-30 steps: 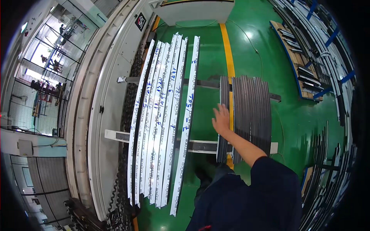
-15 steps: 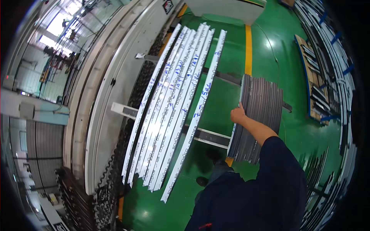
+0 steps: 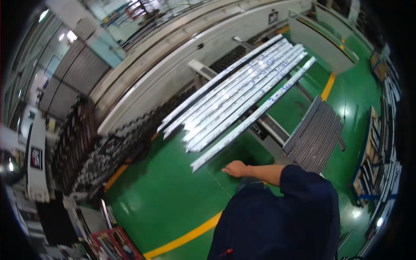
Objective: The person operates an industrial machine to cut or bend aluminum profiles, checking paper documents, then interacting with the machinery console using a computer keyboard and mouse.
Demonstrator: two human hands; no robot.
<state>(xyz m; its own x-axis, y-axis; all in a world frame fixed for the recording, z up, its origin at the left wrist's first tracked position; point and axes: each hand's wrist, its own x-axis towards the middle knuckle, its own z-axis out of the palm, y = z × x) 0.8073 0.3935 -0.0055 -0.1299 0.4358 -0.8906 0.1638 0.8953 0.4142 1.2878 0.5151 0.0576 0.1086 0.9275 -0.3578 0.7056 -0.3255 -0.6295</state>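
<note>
My right hand (image 3: pixel 235 168) hangs over the green floor, its fingers curled in and nothing showing between them. Just up and left of it lies a long white profile (image 3: pixel 253 116) with blue handwriting, apart from the hand. Beyond that, several more white profiles (image 3: pixel 242 82) lie side by side across support arms, some also marked in blue. A bundle of dark grey bars (image 3: pixel 315 134) rests to the right, past my forearm. My left hand is out of view.
A long machine bed (image 3: pixel 173 73) runs behind the profiles, with dark chains (image 3: pixel 117 149) at its near end. A support arm (image 3: pixel 273 128) juts out under the bars. Racks of long stock (image 3: pixel 388 143) line the right side. A red tray (image 3: pixel 115 242) stands at lower left.
My right hand has left the grey bars and moved left and down, over the floor near the profile ends. The view has turned, bringing the floor and tray at lower left into sight.
</note>
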